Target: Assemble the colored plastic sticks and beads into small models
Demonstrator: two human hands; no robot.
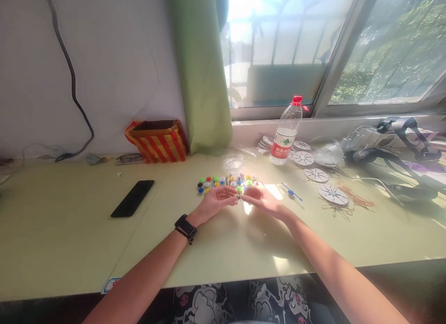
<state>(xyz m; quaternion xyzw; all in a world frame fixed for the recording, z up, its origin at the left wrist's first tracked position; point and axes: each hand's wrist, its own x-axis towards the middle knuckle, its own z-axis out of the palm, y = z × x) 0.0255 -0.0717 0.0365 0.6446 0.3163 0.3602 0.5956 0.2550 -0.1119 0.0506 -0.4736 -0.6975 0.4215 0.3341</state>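
My left hand, with a black watch on its wrist, meets my right hand near the middle of the table. Thumb and fingers of both are pinched together around one small, thin, dark piece. Its kind is too small to tell. Just beyond the fingertips lie rows of small round pieces in several colours, partly hidden by the hands. To the right of my right hand is a thin blue stick with a round blue hub.
A black phone lies on the left. Behind stand a red-and-yellow striped box and a water bottle. White patterned discs, copper-coloured wires and black straps spread over the right. The table's front edge is close.
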